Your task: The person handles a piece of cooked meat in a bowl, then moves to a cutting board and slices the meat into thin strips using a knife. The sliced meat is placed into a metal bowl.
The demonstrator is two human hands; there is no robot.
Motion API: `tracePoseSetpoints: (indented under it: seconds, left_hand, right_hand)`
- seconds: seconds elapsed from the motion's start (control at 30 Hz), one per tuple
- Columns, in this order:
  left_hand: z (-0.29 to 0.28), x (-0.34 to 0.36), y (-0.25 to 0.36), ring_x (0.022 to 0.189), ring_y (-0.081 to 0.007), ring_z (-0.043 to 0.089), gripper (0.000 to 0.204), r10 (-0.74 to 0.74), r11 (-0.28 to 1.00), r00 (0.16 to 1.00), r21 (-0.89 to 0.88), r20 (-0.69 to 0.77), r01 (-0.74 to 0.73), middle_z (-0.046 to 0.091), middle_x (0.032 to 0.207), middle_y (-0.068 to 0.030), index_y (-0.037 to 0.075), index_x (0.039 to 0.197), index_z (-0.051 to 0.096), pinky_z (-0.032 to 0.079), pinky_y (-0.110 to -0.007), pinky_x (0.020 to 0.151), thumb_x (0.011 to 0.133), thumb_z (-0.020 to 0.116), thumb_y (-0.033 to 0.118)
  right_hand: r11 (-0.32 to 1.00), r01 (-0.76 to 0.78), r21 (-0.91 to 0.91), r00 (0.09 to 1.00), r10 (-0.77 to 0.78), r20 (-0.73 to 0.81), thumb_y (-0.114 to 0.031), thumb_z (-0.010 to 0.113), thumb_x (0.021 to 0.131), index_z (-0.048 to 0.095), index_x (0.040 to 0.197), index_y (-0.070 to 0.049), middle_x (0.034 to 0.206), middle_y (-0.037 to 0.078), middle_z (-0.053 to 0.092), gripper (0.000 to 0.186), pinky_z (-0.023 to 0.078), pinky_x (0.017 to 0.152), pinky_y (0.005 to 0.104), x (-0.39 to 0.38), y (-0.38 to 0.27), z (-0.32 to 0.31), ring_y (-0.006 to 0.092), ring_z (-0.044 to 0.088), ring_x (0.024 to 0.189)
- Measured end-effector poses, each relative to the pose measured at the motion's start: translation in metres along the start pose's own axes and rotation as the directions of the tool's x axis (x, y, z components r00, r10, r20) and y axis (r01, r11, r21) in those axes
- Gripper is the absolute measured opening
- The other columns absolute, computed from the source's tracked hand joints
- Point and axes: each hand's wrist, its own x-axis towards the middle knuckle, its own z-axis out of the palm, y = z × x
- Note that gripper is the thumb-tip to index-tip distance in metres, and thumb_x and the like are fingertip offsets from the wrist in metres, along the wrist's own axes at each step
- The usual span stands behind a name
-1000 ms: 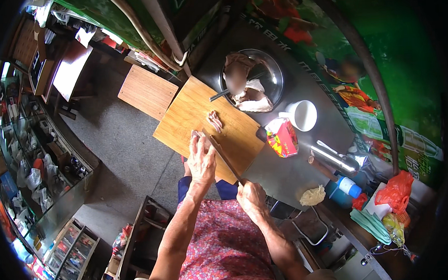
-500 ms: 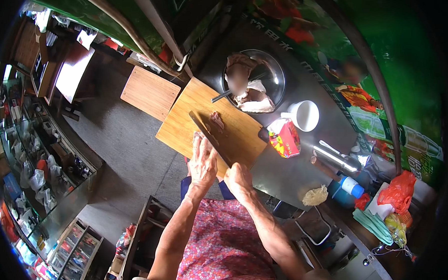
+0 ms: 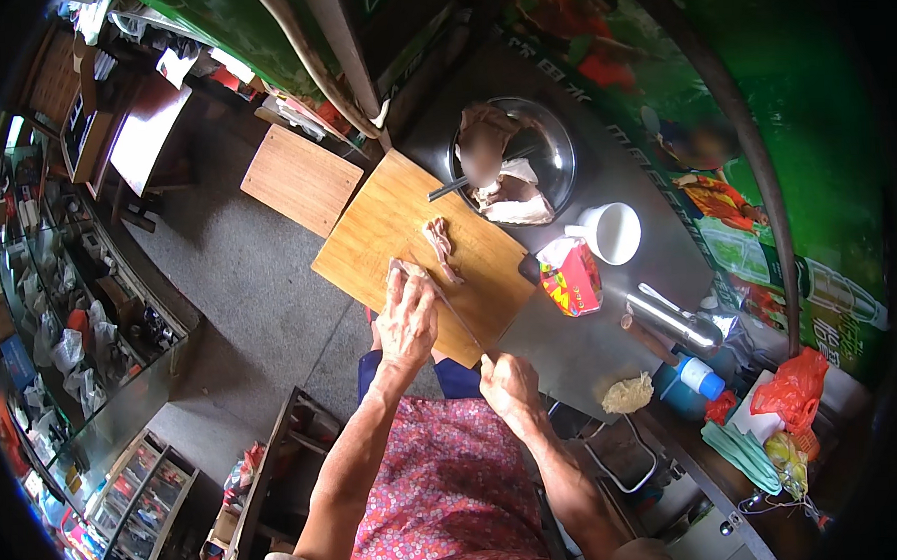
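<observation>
Grey table [image 3: 610, 303] carries a wooden board [image 3: 386, 223]. Left hand [image 3: 407, 322] lies flat, pressing meat [image 3: 408, 272] at the board's near edge. Right hand [image 3: 508, 382] grips a knife [image 3: 460, 320], blade beside the meat.

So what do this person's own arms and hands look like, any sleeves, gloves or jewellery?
Both forearms enter from the lower edge and are bare to the elbow: no sleeves reach them. The left hand and right hand wear no gloves; no watch or bracelet shows at the wrists, and rings are too small to tell. Between the arms is a pink-red garment with a small floral print.
</observation>
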Motion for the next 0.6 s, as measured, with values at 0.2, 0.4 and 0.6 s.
tracePoseSetpoints:
  seconds: [0.2,0.4,0.6]
  left_hand:
    - [0.007,-0.005,-0.009,0.136,-0.0415,0.039,0.029,0.049,0.999,0.998,0.021,0.038,-0.05,0.055,0.129,-0.0152,0.003,0.106,0.064,0.048,-0.044,0.099,0.078,0.063,0.007]
    - [0.009,-0.008,-0.011,0.136,-0.0428,0.038,0.031,0.044,0.999,0.998,-0.013,0.043,-0.044,0.054,0.131,-0.0168,0.001,0.109,0.064,0.045,-0.044,0.104,0.079,0.059,0.005]
    - [0.004,-0.002,-0.006,0.135,-0.0449,0.039,0.038,0.042,0.997,0.999,-0.072,0.017,-0.04,0.054,0.129,-0.0209,-0.002,0.116,0.061,0.042,-0.046,0.106,0.079,0.06,0.004]
  right_hand:
    - [0.999,0.03,0.039,1.0,-0.03,0.008,-0.016,0.057,0.089,0.068,0.086,-0.001,0.08,0.026,0.065,0.019,0.051,0.07,0.0531,-0.01,-0.001,0.002,0.0462,0.065,0.08]
    - [0.999,-0.017,0.047,0.998,0.014,0.053,-0.013,0.06,0.082,0.066,0.079,0.006,0.075,0.03,0.063,0.021,0.051,0.067,0.0509,0.002,-0.013,0.016,0.0459,0.066,0.078]
    - [0.995,0.09,0.053,0.993,-0.085,-0.085,-0.014,0.067,0.077,0.066,0.071,0.005,0.073,0.027,0.064,0.02,0.053,0.067,0.0496,0.042,-0.045,0.032,0.0444,0.067,0.075]
